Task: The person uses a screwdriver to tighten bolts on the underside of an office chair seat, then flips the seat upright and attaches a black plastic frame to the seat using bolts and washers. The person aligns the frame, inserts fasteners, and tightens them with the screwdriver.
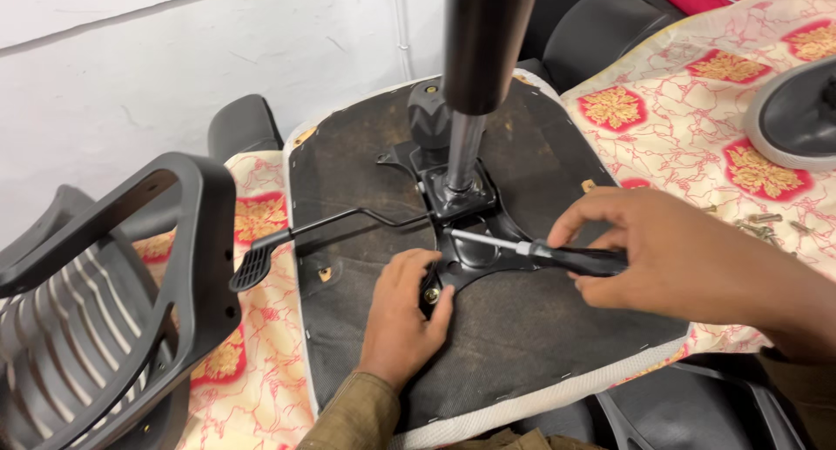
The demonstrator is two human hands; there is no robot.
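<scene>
Upturned chair seat (522, 328) lies centre on the patterned cloth (662, 119), its metal mechanism plate (461, 241) in place. Left hand (402, 315) pinches a brass bolt (430, 294) at the plate's near-left corner, not yet driven; right hand (662, 254) is closed around a screwdriver (557, 257). Loose screws (766, 228) lie at right, so fastening appears unfinished.

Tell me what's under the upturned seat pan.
The seat pan lies on a cream and red patterned cloth, which shows along both sides. What's directly beneath the pan is covered.

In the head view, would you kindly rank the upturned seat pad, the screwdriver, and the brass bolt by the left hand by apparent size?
1. Upturned seat pad
2. Screwdriver
3. Brass bolt, clearly smallest
</scene>
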